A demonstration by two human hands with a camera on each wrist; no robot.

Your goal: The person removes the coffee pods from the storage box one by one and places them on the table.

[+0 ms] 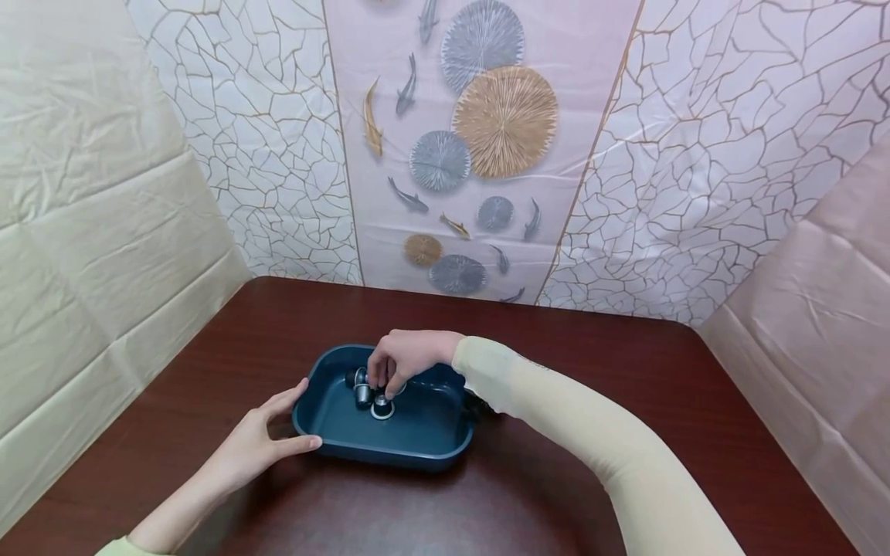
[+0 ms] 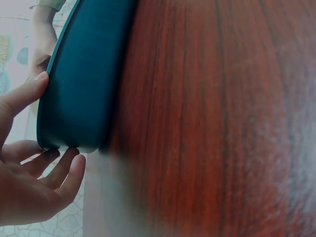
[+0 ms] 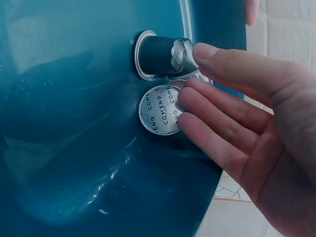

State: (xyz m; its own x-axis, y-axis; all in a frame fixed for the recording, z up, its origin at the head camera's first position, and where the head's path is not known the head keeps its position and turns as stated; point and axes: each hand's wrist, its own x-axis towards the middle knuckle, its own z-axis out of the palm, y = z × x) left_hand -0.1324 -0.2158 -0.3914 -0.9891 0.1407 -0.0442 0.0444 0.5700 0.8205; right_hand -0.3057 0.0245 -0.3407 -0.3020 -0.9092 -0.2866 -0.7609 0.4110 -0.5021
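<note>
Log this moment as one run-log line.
left hand: touches near corner of dark teal rectangular tray | right hand: fingertips on small dark foil-lidded capsules inside tray | surface: dark wooden table

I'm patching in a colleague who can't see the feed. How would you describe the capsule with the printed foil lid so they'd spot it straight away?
On the dark wooden table sits a deep blue rectangular tray; the right hand reaches into its far left part, over a small cluster of capsules. The one you want lies at the fingertips, its round silver foil lid facing up with lettering around the edge. The dark capsule beside it lies on its side.
</note>
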